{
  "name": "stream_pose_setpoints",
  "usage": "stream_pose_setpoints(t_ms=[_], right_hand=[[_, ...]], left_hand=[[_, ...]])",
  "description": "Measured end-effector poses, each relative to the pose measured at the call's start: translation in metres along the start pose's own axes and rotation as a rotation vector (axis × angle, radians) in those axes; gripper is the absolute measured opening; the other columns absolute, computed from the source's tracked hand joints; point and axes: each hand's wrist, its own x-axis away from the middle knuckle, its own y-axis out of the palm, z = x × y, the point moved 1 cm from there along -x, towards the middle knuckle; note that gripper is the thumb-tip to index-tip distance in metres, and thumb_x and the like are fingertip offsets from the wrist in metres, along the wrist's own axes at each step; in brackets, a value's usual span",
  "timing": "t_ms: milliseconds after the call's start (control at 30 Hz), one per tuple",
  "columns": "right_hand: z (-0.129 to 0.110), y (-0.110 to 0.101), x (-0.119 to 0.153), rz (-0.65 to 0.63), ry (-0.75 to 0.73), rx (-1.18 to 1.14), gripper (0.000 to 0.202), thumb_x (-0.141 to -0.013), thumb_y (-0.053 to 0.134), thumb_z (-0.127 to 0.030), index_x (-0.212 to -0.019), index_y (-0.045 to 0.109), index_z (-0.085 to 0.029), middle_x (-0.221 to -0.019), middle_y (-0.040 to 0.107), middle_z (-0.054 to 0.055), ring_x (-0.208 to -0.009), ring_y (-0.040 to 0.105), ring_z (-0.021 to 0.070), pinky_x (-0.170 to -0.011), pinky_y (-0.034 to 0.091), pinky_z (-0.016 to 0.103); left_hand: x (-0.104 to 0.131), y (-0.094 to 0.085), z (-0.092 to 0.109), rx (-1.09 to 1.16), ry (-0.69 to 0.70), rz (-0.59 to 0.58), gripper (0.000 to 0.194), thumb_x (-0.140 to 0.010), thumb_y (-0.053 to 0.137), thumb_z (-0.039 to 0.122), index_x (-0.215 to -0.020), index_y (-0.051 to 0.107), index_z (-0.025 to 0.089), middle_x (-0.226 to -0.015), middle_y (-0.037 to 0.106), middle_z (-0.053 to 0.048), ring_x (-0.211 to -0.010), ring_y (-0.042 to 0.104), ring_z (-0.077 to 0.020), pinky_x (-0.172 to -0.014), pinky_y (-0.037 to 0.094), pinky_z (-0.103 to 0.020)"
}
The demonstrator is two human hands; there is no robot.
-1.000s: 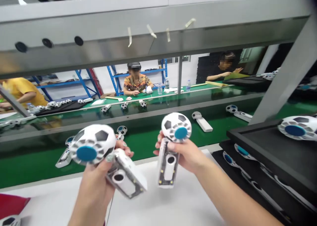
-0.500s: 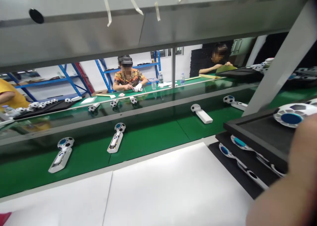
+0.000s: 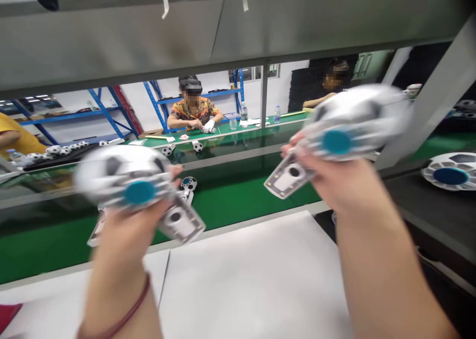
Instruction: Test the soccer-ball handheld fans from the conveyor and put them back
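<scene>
My left hand (image 3: 130, 227) is wrapped round the neck of a football-patterned handheld device (image 3: 122, 173). Its ball head with a teal disc tops the fist, and a pale rectangular handle (image 3: 182, 224) with a dark round spot points down to the right. A matching device (image 3: 362, 113) is in my right hand (image 3: 334, 173), its handle (image 3: 288, 178) slanting down to the left. Both devices are held up in the air, smeared by motion. Behind the left one, another such device (image 3: 188, 184) lies on the green conveyor belt (image 3: 238, 195).
White sheets (image 3: 253, 279) cover the near worktop. At right, a dark tray (image 3: 427, 205) bears another football device (image 3: 449, 173). A metal post (image 3: 427, 101) rises beside it, under a low overhead panel (image 3: 148, 41). Across the belt a co-worker (image 3: 195, 111) handles a small part.
Both hands have come into the middle of the view, each with a football device. Before, only a blurred hand showed at the right by the trays. The view has shifted slightly.
</scene>
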Motion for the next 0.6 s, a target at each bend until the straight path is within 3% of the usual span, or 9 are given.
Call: stream_pose_setpoints(t_ms=[100,167,233,333,467,533,600], right_hand=[[0.056,0.022,-0.016,-0.078,0.158,0.164,0.046,-0.063,0.071,-0.031,-0.105,0.056,-0.021,-0.102,0.064,0.006,-0.096,0.059,0.0271,-0.085,0.046,0.044],[0.094,0.026,-0.023,-0.079,0.246,0.300,0.059,-0.065,0.068,-0.030,-0.119,0.047,-0.021,-0.106,0.062,0.007,-0.096,0.058,0.0267,-0.086,0.045,0.044],[0.123,0.025,-0.025,-0.082,0.344,0.416,0.080,-0.066,0.067,-0.028,-0.135,0.029,-0.022,-0.116,0.057,0.011,-0.103,0.055,0.0287,-0.089,0.042,0.046],[0.137,0.020,-0.026,-0.029,0.341,0.629,0.087,-0.068,0.064,-0.030,-0.141,0.018,-0.019,-0.133,0.039,0.016,-0.123,0.037,0.0347,-0.099,0.032,0.050],[0.120,0.027,-0.024,0.007,0.163,0.627,0.072,-0.075,0.055,-0.034,-0.139,0.025,-0.020,-0.140,0.031,0.013,-0.131,0.025,0.0315,-0.105,0.024,0.048],[0.112,0.035,-0.023,-0.011,0.158,0.590,0.068,-0.077,0.053,-0.035,-0.138,0.027,-0.021,-0.140,0.031,0.011,-0.131,0.025,0.0290,-0.106,0.024,0.046],[0.106,0.040,-0.021,-0.038,0.185,0.565,0.065,-0.078,0.051,-0.034,-0.137,0.029,-0.021,-0.140,0.032,0.010,-0.130,0.026,0.0272,-0.107,0.024,0.043]], left_hand=[[-0.028,0.051,-0.056,-0.238,-0.059,-0.089,0.040,-0.063,0.068,0.031,-0.100,0.062,0.015,-0.095,0.068,-0.008,-0.092,0.061,-0.0305,-0.083,0.049,-0.042],[-0.038,0.076,-0.094,-0.496,-0.022,-0.134,0.046,-0.072,0.061,0.028,-0.116,0.054,0.014,-0.106,0.064,-0.011,-0.099,0.059,-0.0286,-0.086,0.047,-0.041],[-0.041,0.087,-0.124,-0.619,0.014,-0.160,0.057,-0.073,0.063,0.027,-0.126,0.046,0.013,-0.124,0.053,-0.015,-0.118,0.045,-0.0298,-0.099,0.036,-0.042],[-0.040,0.079,-0.150,-0.751,0.003,-0.183,0.063,-0.072,0.066,0.027,-0.130,0.042,0.016,-0.140,0.034,-0.016,-0.132,0.024,-0.0309,-0.107,0.024,-0.042],[-0.036,0.054,-0.167,-0.941,-0.155,-0.089,0.065,-0.078,0.060,0.032,-0.133,0.036,0.008,-0.142,0.023,-0.026,-0.133,0.008,-0.0427,-0.103,0.016,-0.058],[-0.035,0.047,-0.175,-0.999,-0.251,-0.084,0.072,-0.078,0.058,0.036,-0.135,0.030,0.002,-0.130,0.038,-0.031,-0.127,0.022,-0.0472,-0.095,0.025,-0.063],[-0.036,0.043,-0.181,-1.025,-0.308,-0.122,0.065,-0.080,0.055,0.033,-0.133,0.033,0.002,-0.114,0.054,-0.027,-0.113,0.044,-0.0426,-0.087,0.038,-0.054]])
